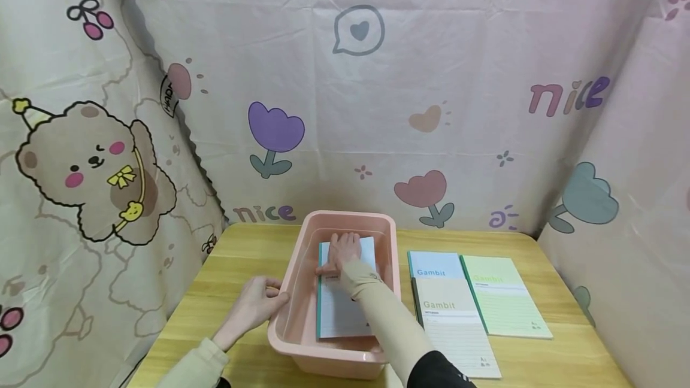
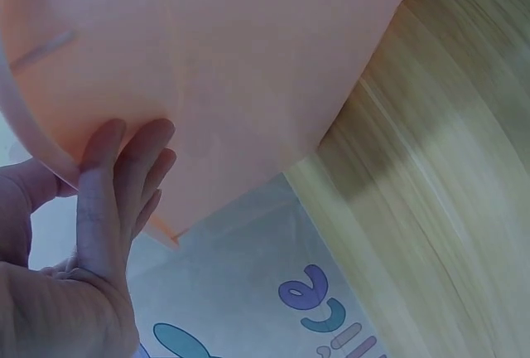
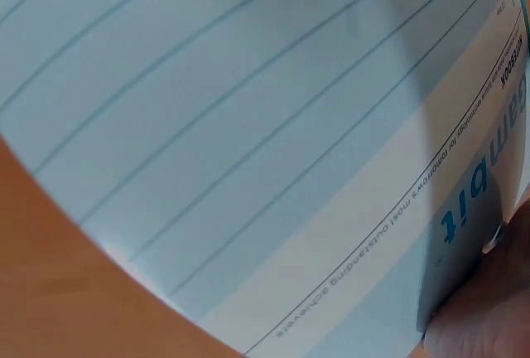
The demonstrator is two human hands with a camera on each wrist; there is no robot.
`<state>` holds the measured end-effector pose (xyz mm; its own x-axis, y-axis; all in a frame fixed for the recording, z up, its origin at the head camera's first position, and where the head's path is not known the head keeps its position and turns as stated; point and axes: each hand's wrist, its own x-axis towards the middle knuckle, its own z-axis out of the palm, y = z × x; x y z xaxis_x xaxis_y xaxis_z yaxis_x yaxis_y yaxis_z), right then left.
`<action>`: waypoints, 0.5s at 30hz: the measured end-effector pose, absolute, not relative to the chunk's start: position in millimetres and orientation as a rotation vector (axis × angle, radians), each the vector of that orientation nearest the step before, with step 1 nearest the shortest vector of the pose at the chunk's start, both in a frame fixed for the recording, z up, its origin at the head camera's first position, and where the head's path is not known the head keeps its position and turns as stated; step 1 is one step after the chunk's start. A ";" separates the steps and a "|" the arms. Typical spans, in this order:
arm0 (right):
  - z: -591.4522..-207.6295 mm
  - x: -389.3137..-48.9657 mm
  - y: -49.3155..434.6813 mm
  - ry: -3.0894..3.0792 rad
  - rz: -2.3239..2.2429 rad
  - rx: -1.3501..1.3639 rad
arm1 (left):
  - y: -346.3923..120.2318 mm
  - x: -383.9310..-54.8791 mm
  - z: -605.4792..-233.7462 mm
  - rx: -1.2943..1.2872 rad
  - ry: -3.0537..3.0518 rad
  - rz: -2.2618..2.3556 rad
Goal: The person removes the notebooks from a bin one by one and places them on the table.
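Note:
In the head view a pink plastic bin (image 1: pixel 345 364) stands on the table, with a light blue notebook (image 1: pixel 345 316) lying inside it. My left hand (image 1: pixel 256 304) pinches the bin's left rim; the left wrist view shows its fingers (image 2: pixel 103 176) against the outer wall and the thumb over the rim. My right hand (image 1: pixel 346 253) reaches into the bin and rests on the upper part of the notebook, fingers extended and thumb toward the teal spine. In the right wrist view, the notebook's lined cover (image 3: pixel 232 126) fills most of the frame, with part of the hand (image 3: pixel 489 308) at lower right.
Right of the bin, a grey notebook (image 1: pixel 453 328) overlaps a blue notebook (image 1: pixel 433 263), beside a green notebook (image 1: pixel 509 298). All lie on the wooden table (image 1: pixel 248 250). A printed curtain (image 1: pixel 334 106) hangs behind and at both sides.

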<state>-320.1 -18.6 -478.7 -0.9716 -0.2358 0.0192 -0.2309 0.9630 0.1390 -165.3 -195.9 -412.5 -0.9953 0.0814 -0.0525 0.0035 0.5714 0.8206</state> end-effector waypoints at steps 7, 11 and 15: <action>-432.5 -317.2 -12.6 -3.066 -0.086 0.477 | -195.4 -164.6 -411.2 0.056 2.729 1.416; -401.4 -317.8 -7.9 -3.095 0.009 0.499 | -195.4 -164.5 -411.1 0.075 2.739 1.410; -370.9 -321.3 0.9 -3.110 0.071 0.494 | -195.3 -164.5 -411.3 0.098 2.739 1.411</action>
<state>-321.3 0.9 -370.9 -0.9507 -0.3101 -0.0011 -0.3097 0.9497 -0.0456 -164.5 -195.3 -411.3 -0.9962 0.0833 -0.0237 0.0291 0.5793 0.8146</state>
